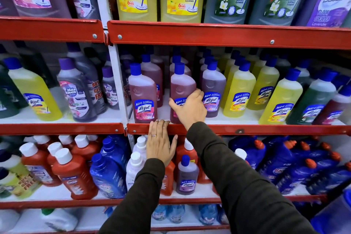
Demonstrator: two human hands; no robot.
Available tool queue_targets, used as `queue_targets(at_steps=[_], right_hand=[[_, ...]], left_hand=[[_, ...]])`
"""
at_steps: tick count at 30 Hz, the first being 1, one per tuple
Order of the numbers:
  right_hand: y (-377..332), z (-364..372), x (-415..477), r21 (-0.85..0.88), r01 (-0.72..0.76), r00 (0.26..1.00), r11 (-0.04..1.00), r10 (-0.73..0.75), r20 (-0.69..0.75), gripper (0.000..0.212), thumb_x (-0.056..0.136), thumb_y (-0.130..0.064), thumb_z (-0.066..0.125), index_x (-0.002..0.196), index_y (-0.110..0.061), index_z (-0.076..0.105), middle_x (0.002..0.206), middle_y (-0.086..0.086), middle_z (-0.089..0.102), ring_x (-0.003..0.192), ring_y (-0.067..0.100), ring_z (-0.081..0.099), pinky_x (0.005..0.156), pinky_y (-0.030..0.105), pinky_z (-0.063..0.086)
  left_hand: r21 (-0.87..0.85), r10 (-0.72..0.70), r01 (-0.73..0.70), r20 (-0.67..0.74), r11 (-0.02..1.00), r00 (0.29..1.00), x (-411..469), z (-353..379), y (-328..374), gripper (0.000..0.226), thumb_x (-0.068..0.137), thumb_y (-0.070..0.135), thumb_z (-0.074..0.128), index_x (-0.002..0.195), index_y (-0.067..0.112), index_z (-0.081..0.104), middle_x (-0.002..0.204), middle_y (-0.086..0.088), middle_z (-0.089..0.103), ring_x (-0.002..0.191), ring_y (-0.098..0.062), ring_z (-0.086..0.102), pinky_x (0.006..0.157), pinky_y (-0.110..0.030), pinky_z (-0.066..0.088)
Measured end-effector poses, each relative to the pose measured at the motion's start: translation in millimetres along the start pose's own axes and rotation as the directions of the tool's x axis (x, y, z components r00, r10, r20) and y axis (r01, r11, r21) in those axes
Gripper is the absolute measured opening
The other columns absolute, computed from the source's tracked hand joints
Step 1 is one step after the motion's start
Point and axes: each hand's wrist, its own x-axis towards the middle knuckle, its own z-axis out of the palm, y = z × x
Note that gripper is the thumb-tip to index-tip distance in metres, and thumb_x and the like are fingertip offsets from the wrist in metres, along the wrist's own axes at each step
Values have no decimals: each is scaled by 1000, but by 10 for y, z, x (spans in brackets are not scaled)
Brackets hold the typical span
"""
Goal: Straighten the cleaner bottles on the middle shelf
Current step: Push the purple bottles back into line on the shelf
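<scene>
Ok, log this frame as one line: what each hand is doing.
right hand: gripping pink bottle, middle shelf | left hand: flat on red shelf edge | bottle: upright | step: straightening under way

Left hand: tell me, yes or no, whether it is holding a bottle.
No: the left hand lies flat on the red shelf edge, gripping nothing.

A shop shelving unit fills the view, with red metal shelf lips [228, 34] bolted across white shelf boards [95, 117], and a white upright post [118, 81] dividing the unit into a narrower bay left of the post and a wider bay right of it, all evenly lit.
</scene>
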Motion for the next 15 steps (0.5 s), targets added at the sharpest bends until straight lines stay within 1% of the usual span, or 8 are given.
queue_targets(at_steps=[2,8,11,15], right_hand=[[21,-19,-47,-3,6,1000,1000,-6,-7,99,80,-72,69,144,-3,39,143,16,54,119,35,68,91,43,61],[62,-82,-146,-3,35,999,999,-35,-26,91,80,-74,68,134,-6,43,130,13,58,110,31,70,83,40,63],[72,-95,-164,9,36,999,999,-36,-21,90,80,-74,68,134,-7,43,130,12,58,110,30,70,82,40,63],[101,-92,-169,34,54,998,998,-54,-20,93,80,-77,66,136,-7,43,130,12,55,112,31,69,83,40,63]], left_hand=[[10,-7,7,-1,1000,1000,-8,-12,10,55,93,45,49,133,7,50,135,-15,56,132,-32,50,121,-40,17],[19,-18,18,1,1000,1000,-10,-9,24,57,93,47,46,133,7,51,135,-15,56,132,-33,49,121,-40,17],[24,-22,22,-2,999,1000,-14,-18,31,56,93,47,46,132,7,50,135,-14,56,133,-32,48,122,-40,20],[35,-16,16,-7,999,1000,-13,-35,44,55,93,46,45,131,6,51,133,-15,57,130,-33,50,120,-39,16]])
